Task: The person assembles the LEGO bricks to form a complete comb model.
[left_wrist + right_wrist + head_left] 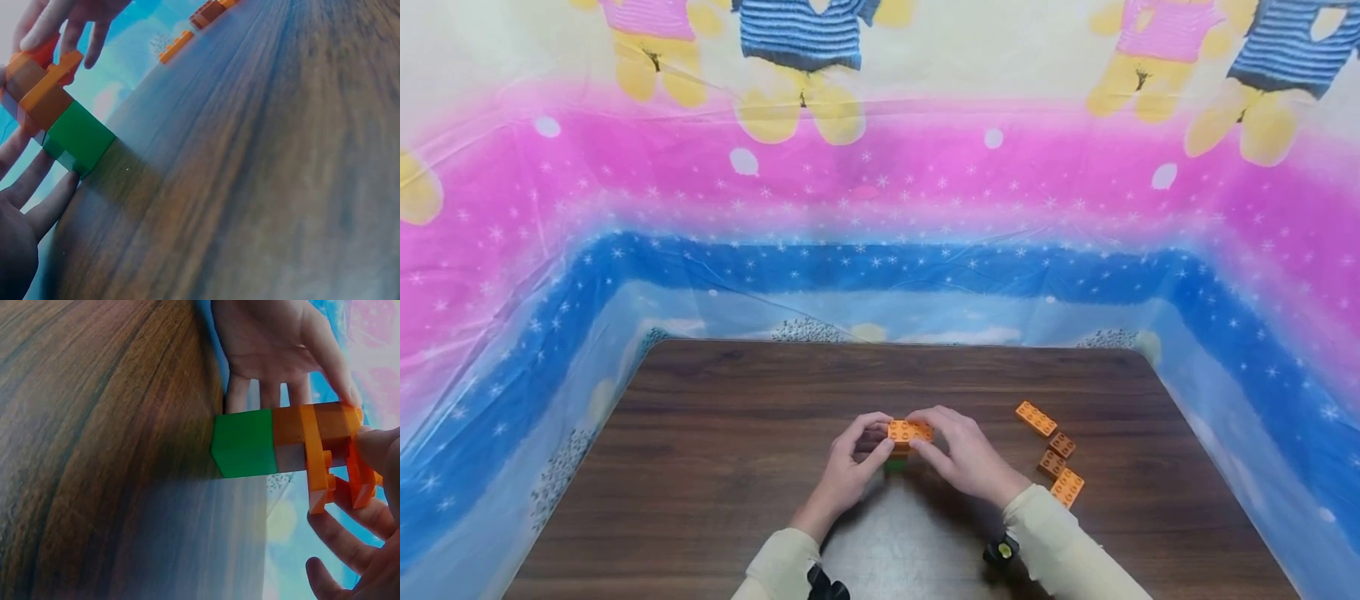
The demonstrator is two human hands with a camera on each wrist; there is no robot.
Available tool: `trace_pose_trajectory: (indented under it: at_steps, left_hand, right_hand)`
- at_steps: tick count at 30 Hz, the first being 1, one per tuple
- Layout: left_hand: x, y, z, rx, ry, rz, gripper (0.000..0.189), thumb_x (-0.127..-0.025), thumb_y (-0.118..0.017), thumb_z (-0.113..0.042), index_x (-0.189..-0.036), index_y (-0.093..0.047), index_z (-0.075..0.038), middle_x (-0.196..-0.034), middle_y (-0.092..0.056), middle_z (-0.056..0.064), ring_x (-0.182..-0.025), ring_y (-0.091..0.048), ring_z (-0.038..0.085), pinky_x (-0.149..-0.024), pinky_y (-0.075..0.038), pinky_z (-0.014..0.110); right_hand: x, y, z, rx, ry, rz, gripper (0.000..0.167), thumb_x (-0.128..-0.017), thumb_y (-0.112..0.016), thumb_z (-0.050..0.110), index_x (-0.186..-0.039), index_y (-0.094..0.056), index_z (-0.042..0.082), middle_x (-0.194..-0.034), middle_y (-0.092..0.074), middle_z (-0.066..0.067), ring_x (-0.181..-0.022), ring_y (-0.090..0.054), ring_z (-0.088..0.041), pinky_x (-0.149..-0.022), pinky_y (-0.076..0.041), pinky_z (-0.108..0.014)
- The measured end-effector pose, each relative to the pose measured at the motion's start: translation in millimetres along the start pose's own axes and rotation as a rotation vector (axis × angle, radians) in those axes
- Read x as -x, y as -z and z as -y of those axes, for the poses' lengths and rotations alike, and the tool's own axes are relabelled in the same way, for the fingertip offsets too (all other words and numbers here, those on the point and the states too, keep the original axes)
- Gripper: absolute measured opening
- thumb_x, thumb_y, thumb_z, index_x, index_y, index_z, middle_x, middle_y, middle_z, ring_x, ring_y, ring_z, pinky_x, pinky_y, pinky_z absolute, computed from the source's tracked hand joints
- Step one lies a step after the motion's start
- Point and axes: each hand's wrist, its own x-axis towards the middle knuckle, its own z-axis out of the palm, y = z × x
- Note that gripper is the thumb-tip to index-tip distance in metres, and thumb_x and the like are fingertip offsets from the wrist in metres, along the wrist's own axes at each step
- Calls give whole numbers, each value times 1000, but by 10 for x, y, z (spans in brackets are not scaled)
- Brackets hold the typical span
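Note:
A tower of toy building bricks stands on the table in front of me. Its base is a green block (244, 445); above it come a brown brick (289, 439), a thin orange brick (317, 478) jutting out toward the right, a second brown brick (332, 422) and a top orange brick (908, 431). From the left side, my left hand (848, 467) holds the tower, thumb at the top brick and fingers along the stack's far side. My right hand (966, 454) pinches the top orange brick's right part between thumb and fingers.
Right of my hands lie loose bricks on the brown table (715, 433): an orange one (1036, 418) farthest back, two small brown ones (1057, 454) and another orange one (1067, 487) beside my right sleeve. A patterned cloth (865, 267) hangs around the table's back and sides.

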Motion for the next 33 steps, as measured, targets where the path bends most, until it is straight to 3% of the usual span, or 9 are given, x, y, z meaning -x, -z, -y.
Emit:
trace_pose_trajectory:
  at_steps: [15, 22, 33]
  left_hand:
    - [13, -21, 15, 21, 4, -24, 32, -102, -67, -9, -133, -63, -15, -119, -69, 11, -109, -69, 32, -88, -58, 37]
    - [1, -8, 22, -6, 2, 2, 29, -104, -66, -16, -133, -63, -20, -120, -69, 7, -110, -69, 27, -89, -57, 34]
    - [-2, -3, 8, -12, 20, -10, 29, -103, -68, -18, -131, -65, -23, -116, -69, 5, -107, -69, 25, -86, -57, 32]
  right_hand:
    - [38, -1, 58, 53, -43, -4, 38, -105, -67, 31, -139, -64, 15, -128, -66, 4, -115, -63, -12, -95, -57, -43]
    - [125, 32, -21, 29, -40, -57, 39, -106, -65, 35, -141, -62, 20, -133, -64, 4, -121, -63, -13, -99, -56, -43]
    - [370, 169, -170, 55, -40, -152, 37, -105, -66, 34, -140, -62, 22, -130, -67, -1, -119, -66, -20, -96, -57, -46]
